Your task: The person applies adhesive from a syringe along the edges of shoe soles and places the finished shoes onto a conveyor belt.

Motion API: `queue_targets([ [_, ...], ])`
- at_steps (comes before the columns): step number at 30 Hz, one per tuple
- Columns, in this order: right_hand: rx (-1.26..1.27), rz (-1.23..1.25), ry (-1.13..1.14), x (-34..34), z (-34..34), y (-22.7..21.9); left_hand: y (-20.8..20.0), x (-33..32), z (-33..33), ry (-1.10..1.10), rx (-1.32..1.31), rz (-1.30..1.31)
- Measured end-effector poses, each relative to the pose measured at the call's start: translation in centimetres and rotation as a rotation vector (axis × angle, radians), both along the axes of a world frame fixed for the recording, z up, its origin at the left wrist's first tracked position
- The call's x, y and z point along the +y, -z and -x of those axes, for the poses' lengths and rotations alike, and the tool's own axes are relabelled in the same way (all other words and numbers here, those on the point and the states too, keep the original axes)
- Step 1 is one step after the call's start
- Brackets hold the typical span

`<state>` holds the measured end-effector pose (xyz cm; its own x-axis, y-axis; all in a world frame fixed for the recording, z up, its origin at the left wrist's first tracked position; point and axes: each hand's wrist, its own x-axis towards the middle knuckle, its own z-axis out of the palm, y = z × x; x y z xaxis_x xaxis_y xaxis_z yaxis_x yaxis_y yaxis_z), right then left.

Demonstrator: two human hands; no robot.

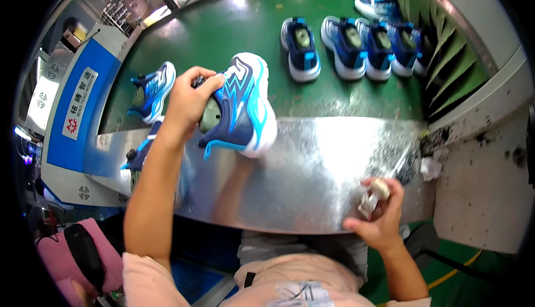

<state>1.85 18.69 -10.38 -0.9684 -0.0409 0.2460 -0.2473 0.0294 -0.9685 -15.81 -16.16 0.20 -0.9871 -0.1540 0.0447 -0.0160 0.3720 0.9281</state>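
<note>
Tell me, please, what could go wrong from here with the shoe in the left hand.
The left hand alone holds the shoe up, so a loose grip might drop it onto the metal ledge.
The ledge has dark smudges toward its right end; setting the shoe there could mark its white sole.
The pale crumpled piece in the right hand might slip out.

Tabletop (223,34): glossy green
Front ledge (312,140): bare metal, glaring
Left housing (89,128): blue, white
Right flaps (454,73): dull green
Floor (457,248): green, yellow line (446,277)
</note>
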Motion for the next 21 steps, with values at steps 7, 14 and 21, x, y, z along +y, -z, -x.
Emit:
queue_targets([
  [7,0.300,-0.457,0.121,2.2,-0.3,1.7,2.6,0.4,13.1,-0.035,0.220,0.794],
  [14,0.298,-0.609,0.082,2.3,0.0,1.3,2.9,-2.8,13.5,0.131,0.076,0.179],
  [21,0.277,-0.479,0.108,2.5,-0.6,2.1,0.5,-26.6,7.7,-0.517,-0.046,1.204],
])
